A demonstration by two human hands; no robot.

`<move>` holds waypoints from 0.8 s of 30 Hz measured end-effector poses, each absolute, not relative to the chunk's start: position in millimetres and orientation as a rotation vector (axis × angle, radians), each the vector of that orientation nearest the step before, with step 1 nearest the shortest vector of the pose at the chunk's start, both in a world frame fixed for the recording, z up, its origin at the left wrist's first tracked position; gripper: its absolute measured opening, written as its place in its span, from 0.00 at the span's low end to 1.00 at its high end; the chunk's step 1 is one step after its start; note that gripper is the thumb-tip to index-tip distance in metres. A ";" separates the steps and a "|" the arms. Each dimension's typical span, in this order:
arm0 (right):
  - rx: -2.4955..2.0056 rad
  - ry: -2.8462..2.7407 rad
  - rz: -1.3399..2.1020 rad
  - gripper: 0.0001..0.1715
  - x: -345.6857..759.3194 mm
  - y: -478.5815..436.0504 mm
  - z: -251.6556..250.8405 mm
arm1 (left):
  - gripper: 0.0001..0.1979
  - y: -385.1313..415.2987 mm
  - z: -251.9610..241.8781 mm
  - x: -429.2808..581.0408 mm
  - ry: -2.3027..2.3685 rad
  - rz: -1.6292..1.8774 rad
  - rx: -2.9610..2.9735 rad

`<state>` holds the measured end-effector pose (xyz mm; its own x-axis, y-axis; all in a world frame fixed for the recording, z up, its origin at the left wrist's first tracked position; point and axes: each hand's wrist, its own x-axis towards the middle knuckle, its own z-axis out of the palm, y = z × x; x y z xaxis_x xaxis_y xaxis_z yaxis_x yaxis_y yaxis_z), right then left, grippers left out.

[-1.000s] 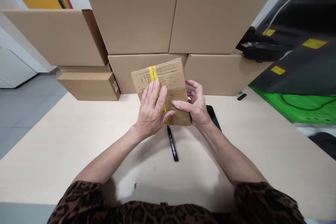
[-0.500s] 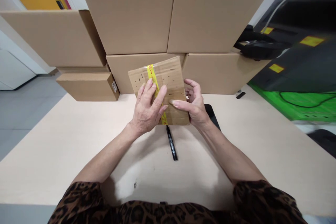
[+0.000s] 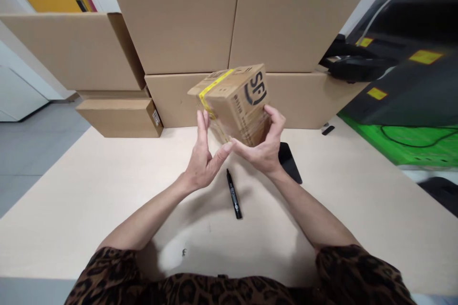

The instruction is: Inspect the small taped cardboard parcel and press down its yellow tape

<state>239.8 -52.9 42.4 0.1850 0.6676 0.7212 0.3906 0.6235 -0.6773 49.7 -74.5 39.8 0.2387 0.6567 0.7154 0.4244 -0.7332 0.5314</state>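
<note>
The small cardboard parcel (image 3: 232,105), printed with a black SF logo and banded with yellow tape, is up off the table at frame centre, in front of the stacked cartons (image 3: 179,24). The person's right hand (image 3: 263,145) wraps its lower right corner in a firm hold, while the left hand (image 3: 202,164) spreads wide, thumb and fingers around the lower left corner. Below, on the table (image 3: 107,186), a black marker (image 3: 234,194) lies between the forearms, with a flat black device (image 3: 289,162) just beside the right hand.
</note>
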 end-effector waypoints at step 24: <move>-0.769 -1.802 -0.898 0.48 235.8 -21.2 -29.5 | 0.36 -44.5 86.5 -4.6 0.728 1.297 0.940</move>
